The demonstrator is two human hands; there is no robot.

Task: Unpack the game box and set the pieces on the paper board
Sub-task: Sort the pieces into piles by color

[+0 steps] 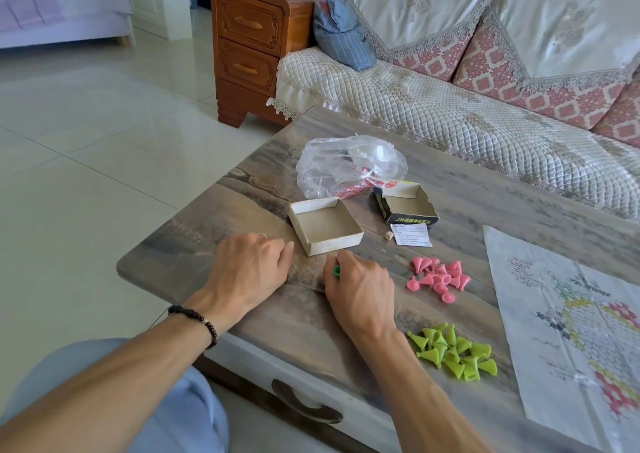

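My right hand [360, 288] grips a dark green game piece [336, 272] just in front of the open white box tray [325, 225]. My left hand [247, 269] rests on the table beside it with curled fingers; what lies under them is hidden. A heap of pink cone pieces [437, 277] lies right of my right hand. Nearer the table's front edge is a pile of light green cone pieces [453, 350]. The paper board [568, 317] lies unfolded at the right. The black box lid [407, 203] sits open behind the pink pieces.
A crumpled clear plastic bag [349, 165] lies behind the two box halves. A small die [389, 236] and a white instruction slip [412, 236] sit beside the lid. The sofa [450, 106] runs along the table's far side, with a wooden cabinet [256, 47] at its left.
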